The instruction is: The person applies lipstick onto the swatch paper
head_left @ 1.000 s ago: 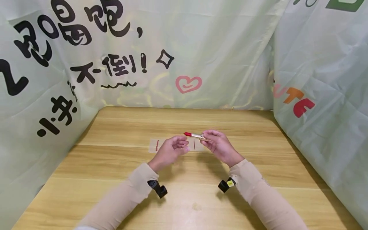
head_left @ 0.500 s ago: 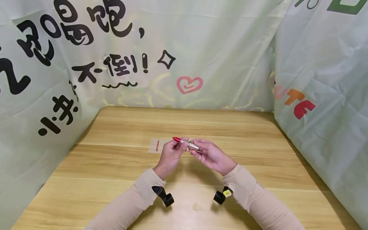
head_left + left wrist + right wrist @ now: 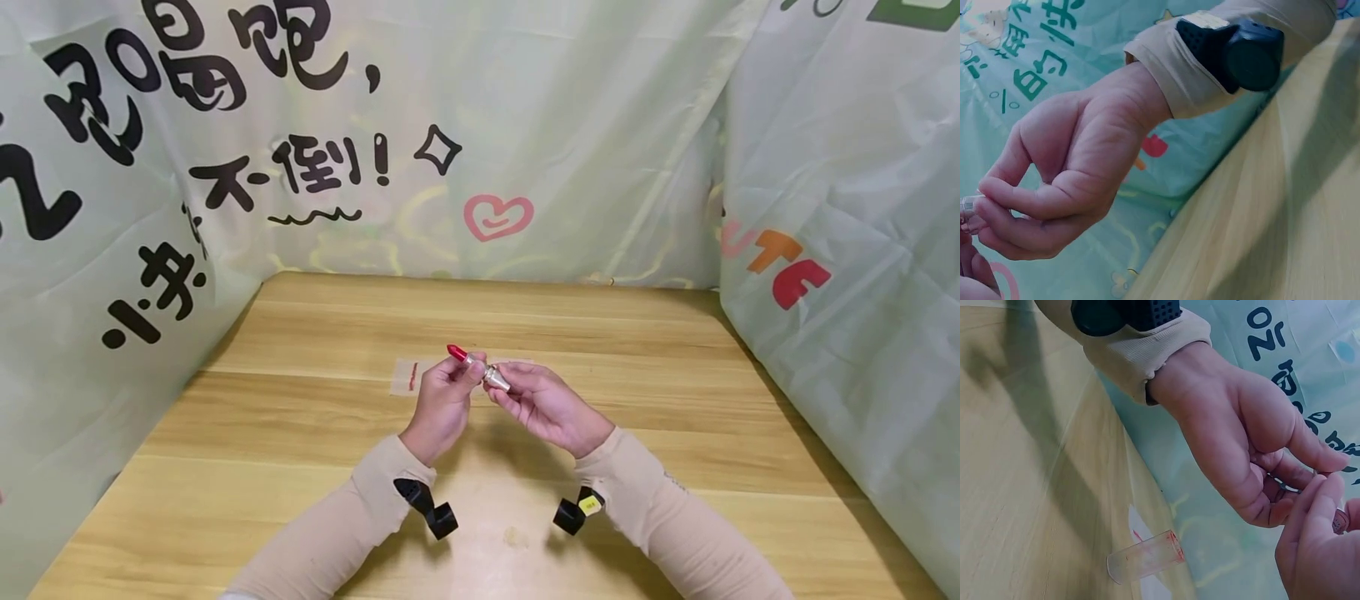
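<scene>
A lipstick (image 3: 457, 353) with its red bullet exposed slants between both hands in the head view, red tip up and to the left. My left hand (image 3: 438, 414) pinches its silver tube between thumb and fingers. My right hand (image 3: 555, 408) pinches the lower end of the lipstick. In the left wrist view the curled right fingers (image 3: 1019, 206) grip a clear, shiny end at the frame's left edge. The right wrist view shows the left hand (image 3: 1229, 431) meeting the right fingertips, which hide most of the lipstick.
Behind the hands lies a pale strip (image 3: 402, 377) with a red mark. A clear cylinder (image 3: 1144, 557) with red smears stands on the table in the right wrist view. Printed cloth (image 3: 600, 150) hangs around the wooden table (image 3: 315, 308).
The left hand, empty a second ago, has come in and taken hold of the lipstick beside the right hand. The lipstick has shifted left, and its red tip now points more upward.
</scene>
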The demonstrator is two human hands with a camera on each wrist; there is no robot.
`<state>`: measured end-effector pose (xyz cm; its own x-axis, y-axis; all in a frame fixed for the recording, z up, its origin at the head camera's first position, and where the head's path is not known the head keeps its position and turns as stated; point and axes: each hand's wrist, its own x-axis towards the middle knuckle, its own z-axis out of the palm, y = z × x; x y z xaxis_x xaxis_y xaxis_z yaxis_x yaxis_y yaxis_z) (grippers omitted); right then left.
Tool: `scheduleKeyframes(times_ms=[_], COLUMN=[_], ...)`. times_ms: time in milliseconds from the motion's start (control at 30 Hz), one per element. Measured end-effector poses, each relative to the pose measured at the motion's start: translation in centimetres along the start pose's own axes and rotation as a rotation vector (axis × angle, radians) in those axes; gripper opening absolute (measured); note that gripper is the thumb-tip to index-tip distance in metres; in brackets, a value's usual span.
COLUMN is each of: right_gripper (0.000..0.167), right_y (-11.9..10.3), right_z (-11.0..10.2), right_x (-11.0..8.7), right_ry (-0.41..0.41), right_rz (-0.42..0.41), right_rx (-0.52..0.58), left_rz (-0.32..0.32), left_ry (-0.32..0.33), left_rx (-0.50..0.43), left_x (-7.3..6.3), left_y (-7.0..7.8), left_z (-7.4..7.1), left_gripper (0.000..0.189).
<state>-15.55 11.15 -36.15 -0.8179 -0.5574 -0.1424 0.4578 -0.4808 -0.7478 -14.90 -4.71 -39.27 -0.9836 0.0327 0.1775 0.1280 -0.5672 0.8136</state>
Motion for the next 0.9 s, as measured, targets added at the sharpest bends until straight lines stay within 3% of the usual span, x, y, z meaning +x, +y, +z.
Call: scheduleKeyframes(times_ms=[267, 433, 567, 767, 833, 900], right_gripper=[0.019, 0.018, 0.024, 0.028, 0.03, 0.03], right_y=[0.7, 1.2, 1.8, 2.5, 2.6, 2.7], right_z=[0.3, 0.4, 0.3, 0.0, -0.6, -1.0], right_x=[0.4, 0.7, 0.8, 1.2, 1.6, 1.8], right_ry=[0.091, 0.193, 0.273, 0.213, 0.216, 0.229], right_rz=[-0.142, -0.326, -0.541, -1.138, -1.242, -1.253], right_rx=[-0.153, -0.448, -0.737, -1.136, -1.208, -1.223], left_rz=[-0.003, -0.036, -0.086, -0.173, -0.193, -0.204], left_ry=[0.069, 0.158, 0.258, 0.391, 0.411, 0.413], left_rx=[0.07, 0.134, 0.143, 0.14, 0.149, 0.164], left_x=[0.3, 0.6, 0.9, 1.2, 1.1, 1.1], left_y=[0.6, 0.8, 0.7, 0.8, 0.9, 1.0], left_z=[0.1, 0.4, 0.8, 2.0, 2.2, 2.3], left_gripper=[0.009, 0.029, 0.044, 0.049, 0.048, 0.048])
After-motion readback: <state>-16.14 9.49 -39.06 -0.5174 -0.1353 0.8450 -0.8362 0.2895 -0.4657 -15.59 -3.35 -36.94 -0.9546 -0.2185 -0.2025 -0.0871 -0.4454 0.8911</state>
